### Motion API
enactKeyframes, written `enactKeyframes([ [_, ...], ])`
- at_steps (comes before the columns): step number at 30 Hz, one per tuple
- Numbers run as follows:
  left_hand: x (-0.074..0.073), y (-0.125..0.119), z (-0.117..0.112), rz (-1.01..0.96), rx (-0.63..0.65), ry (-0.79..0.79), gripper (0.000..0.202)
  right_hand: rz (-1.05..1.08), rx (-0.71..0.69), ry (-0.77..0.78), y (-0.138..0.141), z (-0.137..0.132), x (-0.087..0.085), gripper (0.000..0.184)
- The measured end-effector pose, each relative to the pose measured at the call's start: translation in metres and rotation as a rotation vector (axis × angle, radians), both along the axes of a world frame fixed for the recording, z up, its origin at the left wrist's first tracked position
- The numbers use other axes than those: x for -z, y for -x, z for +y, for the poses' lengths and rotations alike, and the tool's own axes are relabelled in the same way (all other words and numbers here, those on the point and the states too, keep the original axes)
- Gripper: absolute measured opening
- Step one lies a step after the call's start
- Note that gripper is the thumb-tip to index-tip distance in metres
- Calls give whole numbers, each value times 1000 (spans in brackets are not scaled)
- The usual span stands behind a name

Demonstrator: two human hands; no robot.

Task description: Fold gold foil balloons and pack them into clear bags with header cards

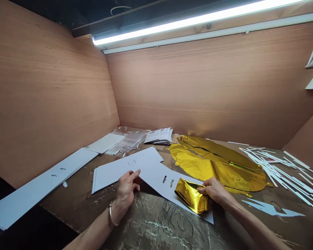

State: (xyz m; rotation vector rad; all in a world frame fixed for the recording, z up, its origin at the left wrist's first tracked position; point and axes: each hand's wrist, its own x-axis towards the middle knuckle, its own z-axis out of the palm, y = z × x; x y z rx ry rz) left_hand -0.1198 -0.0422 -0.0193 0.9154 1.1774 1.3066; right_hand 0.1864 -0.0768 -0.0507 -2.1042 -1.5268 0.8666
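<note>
My left hand grips the near edge of a large white card, which has two small slots cut in it. My right hand pinches a folded piece of gold metallic foil, which rests on the card's right part. A metal bangle circles my left wrist. The card's near corner lifts off the bench, with a dark gap below it.
A crumpled heap of gold foil balloons lies to the right, beside scattered white plastic sticks. Long white boards lie at the left. Printed sheets and clear plastic bags stand at the back. Plywood walls enclose the wooden bench.
</note>
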Motion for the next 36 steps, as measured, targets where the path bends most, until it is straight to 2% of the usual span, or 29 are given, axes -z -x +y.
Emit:
enactKeyframes([
  [2, -3, -23, 0, 16, -47, -161, 30, -21, -1, -8, 1, -2, -2, 19],
  [5, -4, -51, -6, 296, -16, -428, 25, -49, 5, -20, 2, -3, -3, 19],
  [9, 2, -76, -23, 780, 314, -997, 30, -59, -23, -32, 2, 2, -10, 20],
  [11, 5, -85, -31, 1012, 470, -1177, 34, -43, -68, -67, 3, 5, -15, 19],
  [12, 7, -88, -35, 1123, 541, -1186, 35, -34, -95, -92, 4, 6, -17, 17],
  [15, 12, -96, -40, 1344, 714, -1066, 35, -32, -148, -141, 6, 7, -20, 16],
  [17, 16, -97, -41, 1388, 795, -1009, 53, -70, -124, -137, 4, 5, -21, 16],
  [20, 21, -96, -41, 1391, 856, -981, 76, -171, -33, -163, -5, 1, -28, 14],
  [24, 24, -94, -40, 1400, 861, -970, 78, -309, 74, -313, -11, -6, -47, 21],
  [26, 25, -95, -40, 1394, 858, -970, 77, -303, -44, -384, -5, -11, -49, 21],
  [29, 22, -96, -41, 1353, 851, -981, 73, -257, -278, -376, 9, -17, -35, 13],
  [31, 18, -96, -40, 1314, 760, -954, 61, -254, -317, -350, 16, -20, -23, 9],
  [32, 16, -97, -38, 1291, 660, -901, 54, -252, -315, -346, 17, -21, -19, 8],
  [34, 10, -99, -30, 1216, 416, -700, 37, -237, -321, -324, 16, -22, -14, 9],
  [36, 4, -102, -18, 1072, 270, -395, 23, -221, -317, -280, 14, -21, -13, 11],
])
